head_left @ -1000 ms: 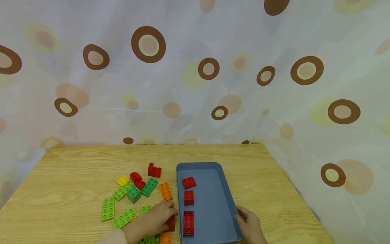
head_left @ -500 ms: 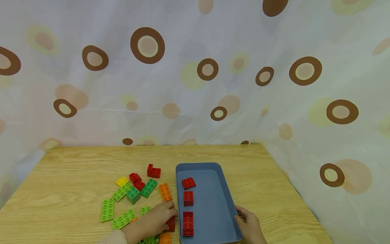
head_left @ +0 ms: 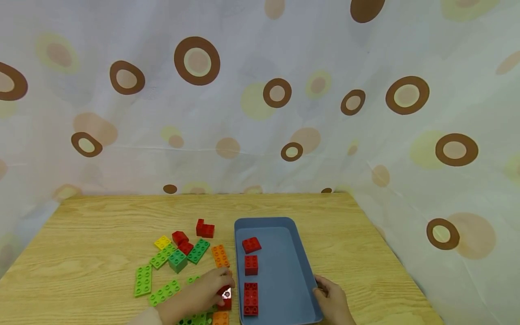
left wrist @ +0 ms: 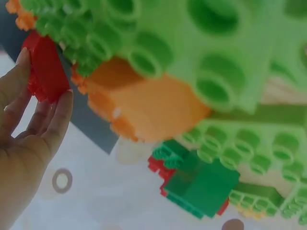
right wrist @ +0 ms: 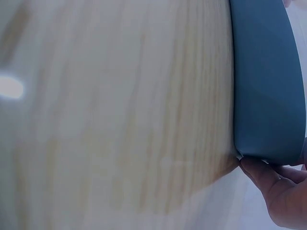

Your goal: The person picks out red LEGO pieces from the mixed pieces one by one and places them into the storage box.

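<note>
My left hand (head_left: 210, 289) pinches a red toy building brick (head_left: 225, 304) between thumb and fingers, just left of the tray. In the left wrist view the brick (left wrist: 50, 69) is tilted, its studs facing down and left. With its fingers at the outer right rim, my right hand (head_left: 334, 301) holds the blue-grey tray (head_left: 284, 271); the right wrist view has the thumb under the tray's corner (right wrist: 268, 143). Down the tray's left side lie a slanted red brick (head_left: 251, 244), a square red brick (head_left: 251, 265) and a longer red brick (head_left: 251, 299).
Left of the tray are a green block (head_left: 177, 260), a dark green plate brick (head_left: 198, 251), light green plate bricks (head_left: 143, 280), an orange plate brick (head_left: 220, 256), a yellow brick (head_left: 162, 242) and red bricks (head_left: 206, 229). A patterned cloth (head_left: 260, 113) hangs behind the wooden table (head_left: 101, 239).
My left hand has shifted slightly left with the red brick, which has turned so that more of its face shows, with a bright glint. The right hand and tray stay put.
</note>
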The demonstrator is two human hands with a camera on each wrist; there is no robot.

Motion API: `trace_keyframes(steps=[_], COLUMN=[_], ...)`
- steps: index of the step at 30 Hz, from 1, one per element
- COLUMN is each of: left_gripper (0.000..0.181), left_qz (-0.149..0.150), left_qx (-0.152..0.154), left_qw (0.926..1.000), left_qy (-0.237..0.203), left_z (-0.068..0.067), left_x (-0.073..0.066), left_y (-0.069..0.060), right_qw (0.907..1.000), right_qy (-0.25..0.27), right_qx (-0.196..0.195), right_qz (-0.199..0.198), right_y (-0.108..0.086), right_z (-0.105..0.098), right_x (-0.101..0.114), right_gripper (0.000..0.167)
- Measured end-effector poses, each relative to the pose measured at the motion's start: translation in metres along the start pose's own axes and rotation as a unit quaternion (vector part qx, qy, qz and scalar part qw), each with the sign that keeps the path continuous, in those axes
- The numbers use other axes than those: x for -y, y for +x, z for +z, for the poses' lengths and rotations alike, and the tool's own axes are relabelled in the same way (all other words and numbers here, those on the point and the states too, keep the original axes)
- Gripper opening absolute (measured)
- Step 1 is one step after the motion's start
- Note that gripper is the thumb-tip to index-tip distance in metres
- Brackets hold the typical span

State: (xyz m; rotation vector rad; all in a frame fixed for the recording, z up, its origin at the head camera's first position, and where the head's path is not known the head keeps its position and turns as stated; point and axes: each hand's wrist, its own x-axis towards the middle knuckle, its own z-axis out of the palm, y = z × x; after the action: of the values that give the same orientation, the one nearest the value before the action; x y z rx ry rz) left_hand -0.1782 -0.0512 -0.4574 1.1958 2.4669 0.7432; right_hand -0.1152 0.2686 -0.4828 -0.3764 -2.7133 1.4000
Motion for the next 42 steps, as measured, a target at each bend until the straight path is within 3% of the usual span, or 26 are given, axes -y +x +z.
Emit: trace_keyframes(steps=[8,16,21,28,35,42], left_gripper=[0.027,0.026,0.026,0.026,0.027,0.026], left_qz=[0.021,0.036,0.052,0.059,0.063,0.067], left_qx=[-0.035,-0.019,-0.002,0.032,0.058,0.075], left_qw=[0.9987,0.9984,0.9981,0.9975,0.9931,0.9899], left_qy=[-0.031,-0.040,-0.033,0.022,0.079,0.099], left_z=[-0.019,-0.022,-0.015,0.003,0.021,0.030], left_x=[-0.003,-0.024,-0.042,-0.059,-0.064,-0.064], left_y=[-0.007,0.014,0.032,0.053,0.071,0.075], right_qw=[0.9999,0.9998,0.9997,0.9991,0.9994,0.9997], right_qy=[-0.015,-0.010,-0.006,0.011,0.009,0.001], right_qx=[-0.003,-0.006,-0.006,-0.008,0.003,0.008], right_qz=[-0.005,-0.014,-0.025,-0.041,-0.033,-0.022], right_y=[-0.001,-0.002,-0.002,-0.003,-0.002,-0.003], right_z=[-0.002,-0.002,-0.004,-0.004,-0.002,-0.005], right_x=[0.000,0.000,-0.002,-0.003,-0.001,0.000], right_gripper=[0.035,0.035,0.035,0.033,0.034,0.035])
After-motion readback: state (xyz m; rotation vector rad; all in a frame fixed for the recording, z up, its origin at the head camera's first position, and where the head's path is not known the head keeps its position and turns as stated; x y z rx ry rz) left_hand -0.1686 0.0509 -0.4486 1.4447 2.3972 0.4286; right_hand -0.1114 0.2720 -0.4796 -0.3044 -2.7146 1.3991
